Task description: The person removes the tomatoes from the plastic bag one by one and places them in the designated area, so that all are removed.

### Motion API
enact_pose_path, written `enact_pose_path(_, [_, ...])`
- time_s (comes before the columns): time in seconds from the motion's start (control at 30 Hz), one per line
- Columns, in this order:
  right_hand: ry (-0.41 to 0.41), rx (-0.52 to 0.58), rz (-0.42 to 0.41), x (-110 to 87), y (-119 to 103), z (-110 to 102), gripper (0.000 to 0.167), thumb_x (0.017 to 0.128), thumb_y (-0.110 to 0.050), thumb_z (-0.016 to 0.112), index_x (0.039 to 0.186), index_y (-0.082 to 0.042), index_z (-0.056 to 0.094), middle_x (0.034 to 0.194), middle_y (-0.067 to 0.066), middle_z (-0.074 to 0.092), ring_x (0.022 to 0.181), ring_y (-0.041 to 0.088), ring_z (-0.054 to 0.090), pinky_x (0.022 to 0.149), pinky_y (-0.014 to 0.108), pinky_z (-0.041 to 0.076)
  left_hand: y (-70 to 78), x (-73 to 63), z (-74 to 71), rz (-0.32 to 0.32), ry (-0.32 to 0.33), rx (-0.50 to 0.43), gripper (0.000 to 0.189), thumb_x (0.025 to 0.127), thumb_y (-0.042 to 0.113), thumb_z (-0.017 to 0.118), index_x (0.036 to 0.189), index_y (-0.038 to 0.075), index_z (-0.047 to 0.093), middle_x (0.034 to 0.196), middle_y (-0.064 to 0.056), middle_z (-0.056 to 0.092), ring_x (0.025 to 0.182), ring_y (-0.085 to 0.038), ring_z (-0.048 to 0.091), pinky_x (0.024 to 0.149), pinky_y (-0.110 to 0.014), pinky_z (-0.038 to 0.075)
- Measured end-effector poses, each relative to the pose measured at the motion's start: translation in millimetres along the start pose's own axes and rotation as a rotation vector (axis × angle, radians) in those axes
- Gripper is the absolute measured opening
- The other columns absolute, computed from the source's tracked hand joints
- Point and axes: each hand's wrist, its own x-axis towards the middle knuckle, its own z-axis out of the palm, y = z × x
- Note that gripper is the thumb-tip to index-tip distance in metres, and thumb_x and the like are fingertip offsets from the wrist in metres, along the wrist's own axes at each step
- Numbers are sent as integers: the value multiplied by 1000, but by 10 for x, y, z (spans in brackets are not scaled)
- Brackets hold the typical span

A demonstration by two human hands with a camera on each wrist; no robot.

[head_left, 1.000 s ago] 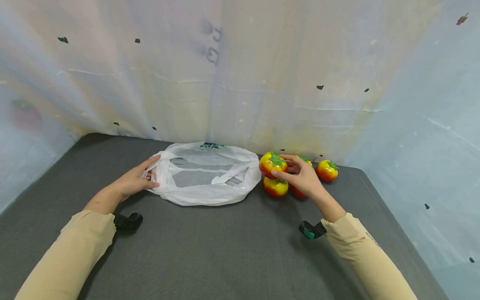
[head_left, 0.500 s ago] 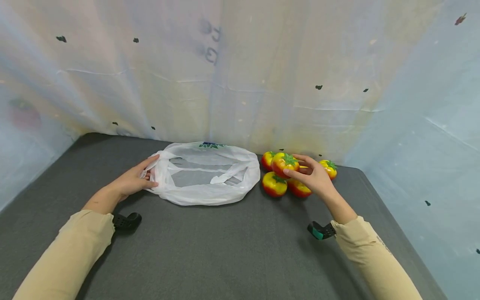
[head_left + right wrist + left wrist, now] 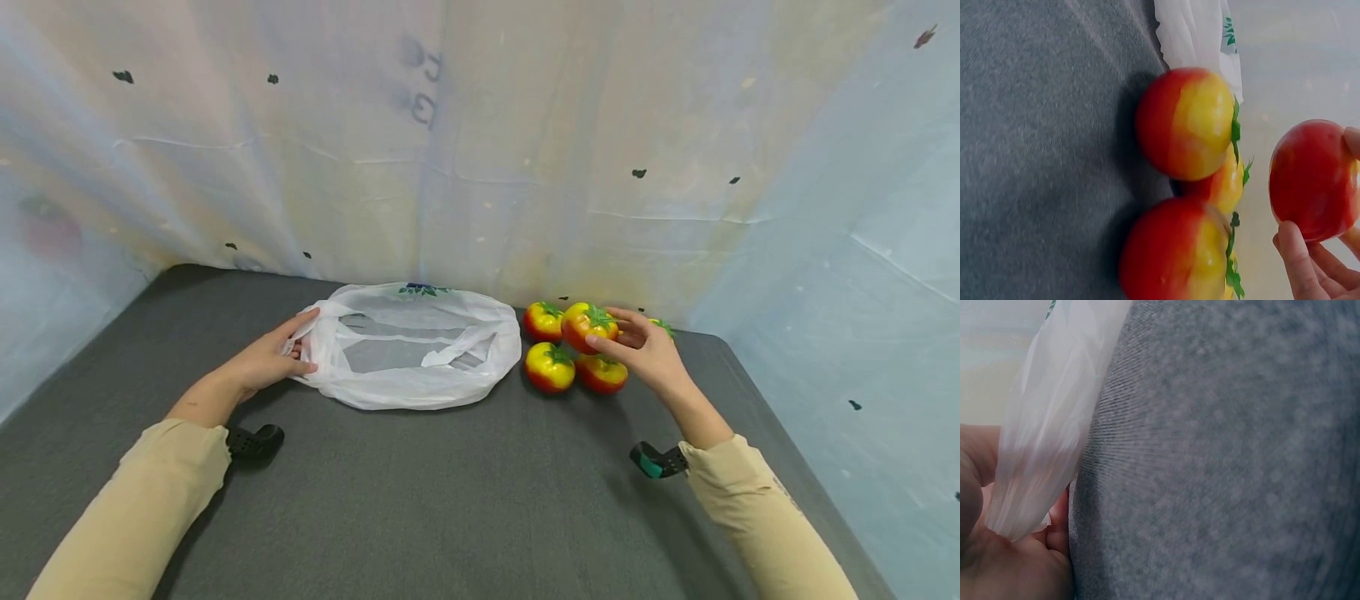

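Note:
A white plastic bag lies on the table with its wide mouth facing up. At its left end my left hand holds the bunched plastic; in the left wrist view the gathered plastic passes between thumb and fingers. My right hand pinches a glossy red and yellow tomato between thumb and fingers, raised above the table. Beneath and beside it, other tomatoes sit: one in front, one to its right and one behind. My right hand mostly hides another, its green leaves showing.
The dark grey table stretches in front of the bag. Behind it hangs a pale plastic sheet, which also runs down the right side. Each wrist bears a black strap device.
My right hand has moved rightward with the tomato, from beside the bag's right edge to over the other tomatoes. The left hand and bag have stayed in place.

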Motion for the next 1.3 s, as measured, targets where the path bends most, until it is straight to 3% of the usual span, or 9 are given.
enact_pose_path(0.47, [40, 4, 24, -82, 129, -194, 76, 88, -42, 66, 150, -14, 33, 147, 24, 38, 134, 38, 42, 101, 54, 44, -3, 8, -2, 5, 9, 13, 96, 87, 12, 65, 155, 19, -2, 157, -25, -13, 142, -51, -9, 106, -74, 5])
enact_pose_path(0.7, [65, -37, 33, -111, 200, -275, 77, 87, -43, 66, 149, -11, 34, 144, 25, 42, 129, 38, 47, 88, 33, 55, -6, -4, -6, 13, 1, 5, 96, 87, 13, 65, 155, 19, -3, 157, -25, -14, 142, -51, -10, 106, -74, 4])
enact_pose_path(0.87, [96, -109, 61, -142, 302, -349, 78, 87, -48, 64, 148, -10, 35, 141, 25, 45, 123, 37, 53, 81, 25, 54, -6, -5, -4, 7, -2, 8, 96, 87, 14, 65, 155, 19, -3, 157, -25, -13, 142, -52, -9, 105, -75, 4])
enact_pose_path(1.03, [111, -131, 92, -154, 420, -398, 81, 87, -51, 63, 149, -8, 33, 142, 26, 44, 122, 38, 53, 81, 27, 54, -17, 1, -11, 5, -3, 12, 96, 87, 15, 65, 155, 19, -3, 157, -25, -12, 142, -52, -8, 105, -76, 4])
enact_pose_path(1.3, [117, -174, 155, -181, 591, -414, 86, 87, -55, 61, 149, -5, 29, 143, 30, 40, 126, 42, 48, 95, 52, 48, -40, -1, -19, 15, -24, -13, 96, 89, 15, 65, 155, 21, -4, 158, -24, -13, 142, -51, -10, 104, -75, 2])
